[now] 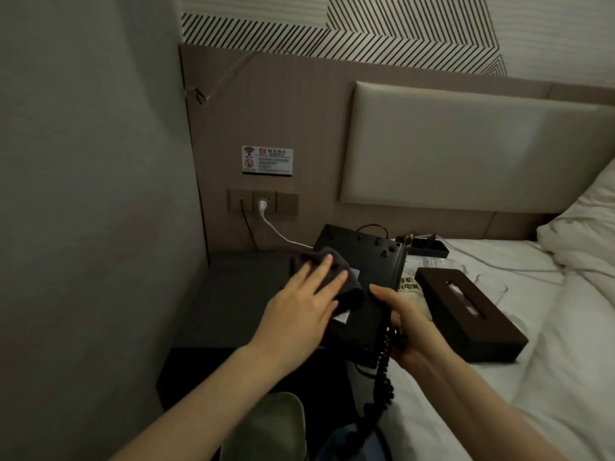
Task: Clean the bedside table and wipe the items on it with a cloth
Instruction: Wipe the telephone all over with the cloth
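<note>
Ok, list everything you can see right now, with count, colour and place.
telephone: one, black, turned underside up, held above the table edge
coiled cord: one, black, hanging from the telephone
cloth: one, dark grey, on the telephone
bedside table: one, dark grey, left of the bed
tissue box: one, dark brown, on the bed
tray: one, black, on the bed behind the telephone
plug: one, white, in the wall socket
sign: one, white, on the wall panel
left hand: flat, pressing the cloth
right hand: grips the telephone's edge
</note>
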Demonstrator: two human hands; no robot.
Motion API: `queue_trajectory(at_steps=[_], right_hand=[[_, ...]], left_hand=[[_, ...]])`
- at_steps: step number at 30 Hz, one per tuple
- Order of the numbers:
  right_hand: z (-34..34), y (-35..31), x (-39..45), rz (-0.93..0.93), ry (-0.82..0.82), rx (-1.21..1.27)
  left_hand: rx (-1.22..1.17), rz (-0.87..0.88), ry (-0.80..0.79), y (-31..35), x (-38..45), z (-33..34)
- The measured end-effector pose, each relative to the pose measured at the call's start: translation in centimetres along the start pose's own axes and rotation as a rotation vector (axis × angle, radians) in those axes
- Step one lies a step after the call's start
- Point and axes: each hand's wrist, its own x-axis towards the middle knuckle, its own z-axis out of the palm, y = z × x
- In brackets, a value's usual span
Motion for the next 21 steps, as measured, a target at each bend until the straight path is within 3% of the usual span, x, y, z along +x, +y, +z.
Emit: queue_trajectory(at_steps=[8, 13, 17, 21], right_hand=[[1.3, 0.4, 0.2, 0.047, -0.031, 0.268], [1.0, 0.8, 0.0, -0.024, 0.021, 0.177], [1.0, 0.3, -0.7, -0.060, 0.002, 0.077], [1.8, -0.3, -1.1, -0.081, 0.052, 0.074]], left_hand=[[0.109, 0.107, 0.145, 3.6, -1.8, 0.9], [0.069, -0.132, 0.172, 1.1, -0.8, -1.1], [-0.364, -0.378, 0.088, -1.6, 1.4, -3.0], [-0.827, -0.514, 0.117, -3.3, 1.7, -3.5]])
